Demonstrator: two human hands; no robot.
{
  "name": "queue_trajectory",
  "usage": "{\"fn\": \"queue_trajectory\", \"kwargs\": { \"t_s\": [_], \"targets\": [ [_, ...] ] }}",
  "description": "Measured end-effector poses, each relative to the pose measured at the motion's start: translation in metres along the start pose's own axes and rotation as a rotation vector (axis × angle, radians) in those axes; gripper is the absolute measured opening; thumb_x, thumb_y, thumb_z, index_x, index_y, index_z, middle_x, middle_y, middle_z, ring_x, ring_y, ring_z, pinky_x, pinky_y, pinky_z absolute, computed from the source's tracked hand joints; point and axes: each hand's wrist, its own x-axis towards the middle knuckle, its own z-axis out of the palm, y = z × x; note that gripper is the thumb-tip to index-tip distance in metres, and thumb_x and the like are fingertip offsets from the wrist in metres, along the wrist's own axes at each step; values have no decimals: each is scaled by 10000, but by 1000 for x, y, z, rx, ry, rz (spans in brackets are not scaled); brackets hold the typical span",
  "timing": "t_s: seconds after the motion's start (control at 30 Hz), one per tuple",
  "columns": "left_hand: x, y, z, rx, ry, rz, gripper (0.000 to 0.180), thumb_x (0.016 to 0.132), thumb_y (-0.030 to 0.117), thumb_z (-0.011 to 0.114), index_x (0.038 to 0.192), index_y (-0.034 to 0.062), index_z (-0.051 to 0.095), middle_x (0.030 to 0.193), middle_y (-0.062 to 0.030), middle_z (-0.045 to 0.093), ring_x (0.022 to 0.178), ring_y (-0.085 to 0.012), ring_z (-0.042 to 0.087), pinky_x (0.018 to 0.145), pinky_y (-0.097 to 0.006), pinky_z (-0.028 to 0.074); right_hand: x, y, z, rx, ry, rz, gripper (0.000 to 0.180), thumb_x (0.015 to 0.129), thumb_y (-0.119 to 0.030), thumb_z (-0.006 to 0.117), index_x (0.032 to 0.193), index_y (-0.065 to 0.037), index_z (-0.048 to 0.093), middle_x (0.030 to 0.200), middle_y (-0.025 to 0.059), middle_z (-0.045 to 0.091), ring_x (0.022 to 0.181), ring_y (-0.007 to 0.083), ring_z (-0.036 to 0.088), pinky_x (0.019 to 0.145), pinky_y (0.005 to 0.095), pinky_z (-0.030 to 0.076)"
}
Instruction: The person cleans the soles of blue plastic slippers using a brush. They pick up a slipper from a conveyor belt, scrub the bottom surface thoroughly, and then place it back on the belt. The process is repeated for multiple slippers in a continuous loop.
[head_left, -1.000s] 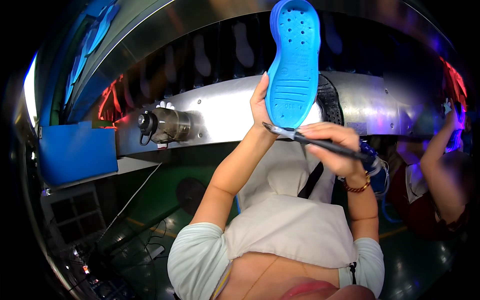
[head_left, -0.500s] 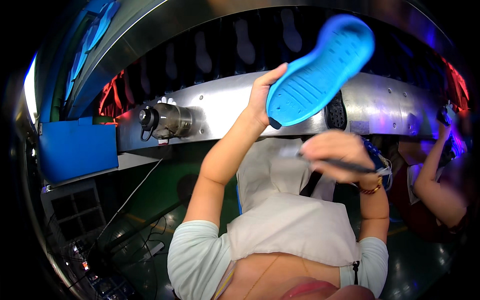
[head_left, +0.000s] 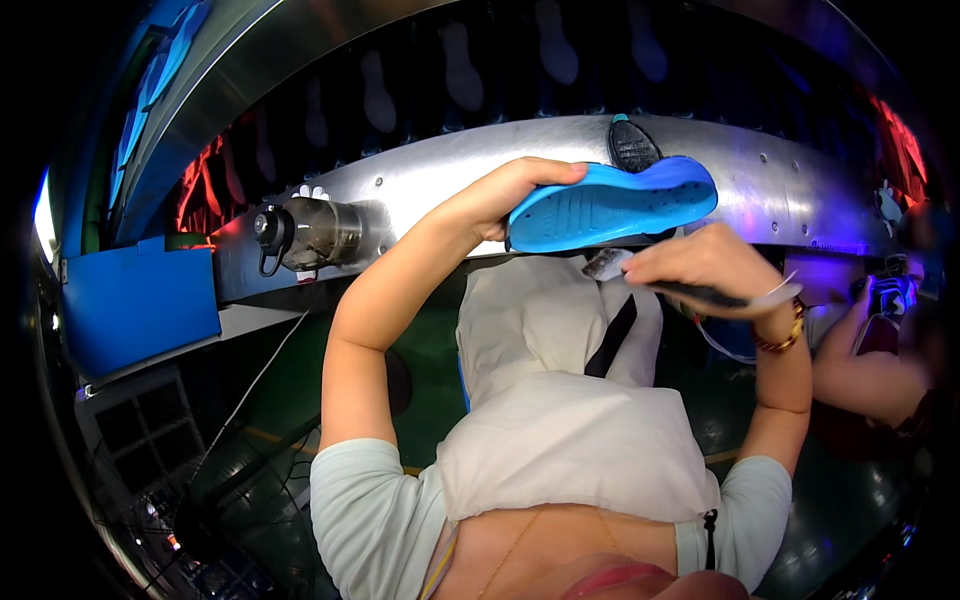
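My left hand [head_left: 515, 195] grips a blue shoe sole [head_left: 615, 205] by its left end, thumb along the upper edge. The sole is tilted, its ribbed, dimpled face turned toward me, above the front edge of the metal ledge. Just below and to the right, my right hand [head_left: 705, 262] is closed around a brush [head_left: 606, 264]; its flat pale tip with dark marks points left, beneath the sole and apart from it. A dark handle [head_left: 705, 294] shows under the palm. Behind the blue sole, a black sole piece [head_left: 632, 146] lies on the ledge.
The metal ledge [head_left: 440, 160] curves across in front of me. A dark clear bottle [head_left: 318, 235] lies on its left part beside a blue box [head_left: 140, 305]. Several grey soles [head_left: 462, 70] line the dark conveyor beyond. At the right, another person's arm [head_left: 865, 370] is near.
The blue sole has come down and tipped toward level in my left hand. My right hand has moved slightly up. The black sole piece, largely hidden before, now shows above the blue one.
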Motion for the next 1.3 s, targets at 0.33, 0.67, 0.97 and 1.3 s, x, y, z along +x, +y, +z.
{"fn": "queue_trajectory", "kwargs": {
  "t_s": [0.33, 0.67, 0.97, 1.3],
  "targets": [
    [-21, 2, -3, 133, 198, 122, 448, 864, 312, 565, 1144, -39, 558, 1043, -175, 604, 909, -211, 618, 744, -295, 520, -17, 35, -9, 101, 225, 135, 209, 734, -3, 667, 942, -1, 644, 967, 141, 664, 919, 257, 645, 824, 325, 505],
    [9, -30, -4, -428, 50, 257, 542, 875, 348, 481, 1280, -3, 406, 1181, -211, 523, 1011, -316, 574, 831, -449, 505, 9, 17, 32, 703, 469, 352, 192, 825, -38, 591, 1002, 4, 652, 904, 93, 660, 822, 120, 630, 723, 227, 496],
    [19, -53, -4, -563, 59, 339, 557, 881, 372, 467, 1289, 5, 372, 1188, -222, 505, 1020, -360, 564, 793, -514, 514, 15, 68, 49, 187, 987, 342, 172, 809, -37, 620, 971, -5, 665, 926, 126, 664, 837, 178, 633, 750, 255, 485],
    [28, -52, -11, -578, 166, 418, 489, 896, 317, 491, 1253, -9, 418, 1160, -162, 544, 1043, -261, 563, 888, -388, 484, 46, 19, 86, -100, 837, 156, 260, 723, -11, 668, 978, 35, 641, 911, 161, 646, 858, 273, 589, 787, 326, 462]
  ]
}}
